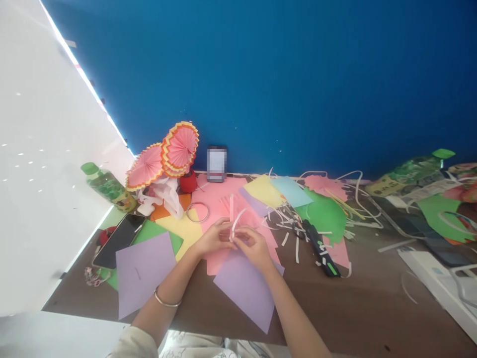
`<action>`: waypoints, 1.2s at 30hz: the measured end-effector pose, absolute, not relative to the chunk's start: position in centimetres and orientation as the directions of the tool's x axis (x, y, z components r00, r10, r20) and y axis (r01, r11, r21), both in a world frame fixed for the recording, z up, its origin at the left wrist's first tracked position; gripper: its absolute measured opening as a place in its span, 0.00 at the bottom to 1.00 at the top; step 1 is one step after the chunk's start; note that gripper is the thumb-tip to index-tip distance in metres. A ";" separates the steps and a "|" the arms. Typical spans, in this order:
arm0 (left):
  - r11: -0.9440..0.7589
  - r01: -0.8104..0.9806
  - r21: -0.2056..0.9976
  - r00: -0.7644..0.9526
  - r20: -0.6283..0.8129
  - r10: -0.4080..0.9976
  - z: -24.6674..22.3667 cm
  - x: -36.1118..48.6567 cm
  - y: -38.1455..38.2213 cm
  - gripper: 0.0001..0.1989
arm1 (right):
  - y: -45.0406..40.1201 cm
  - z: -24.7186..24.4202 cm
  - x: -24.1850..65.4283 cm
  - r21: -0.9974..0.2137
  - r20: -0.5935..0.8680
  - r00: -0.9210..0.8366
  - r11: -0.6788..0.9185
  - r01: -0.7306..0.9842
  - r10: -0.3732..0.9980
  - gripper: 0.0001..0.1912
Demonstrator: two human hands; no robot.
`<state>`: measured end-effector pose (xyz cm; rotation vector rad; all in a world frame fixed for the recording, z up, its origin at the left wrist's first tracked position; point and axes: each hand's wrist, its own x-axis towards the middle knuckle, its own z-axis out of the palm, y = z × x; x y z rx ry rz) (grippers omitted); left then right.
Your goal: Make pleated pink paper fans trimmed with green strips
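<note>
Both hands meet over pink and purple paper on the brown table. My left hand (216, 237) has its fingers closed on a thin pale paper strip (238, 218). From the right, my right hand (255, 246) pinches the same strip near its lower end, fingertips almost touching those of my left. The strip curves upward between the hands. Beneath them lie a pink sheet (214, 263) and a purple sheet (246, 293). A silver ring (197, 212) rests just beyond my left hand.
Folded paper fans (181, 146), a bottle (108, 186) and a phone (119, 241) are at the left. A small framed screen (216, 164) leans on the blue wall. Rightward lie paper scraps, a black tool (320, 248), another bottle (410, 171) and a white box (439, 286).
</note>
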<state>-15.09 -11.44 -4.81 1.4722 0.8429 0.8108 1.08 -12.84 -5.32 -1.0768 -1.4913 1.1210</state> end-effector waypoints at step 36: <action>0.141 -0.212 0.967 0.525 -0.009 0.851 -5.2 -14.2 -11.9 0.26 | -12.9 -5.7 0.9 -0.983 0.175 0.027 0.173 0.067 0.984 0.16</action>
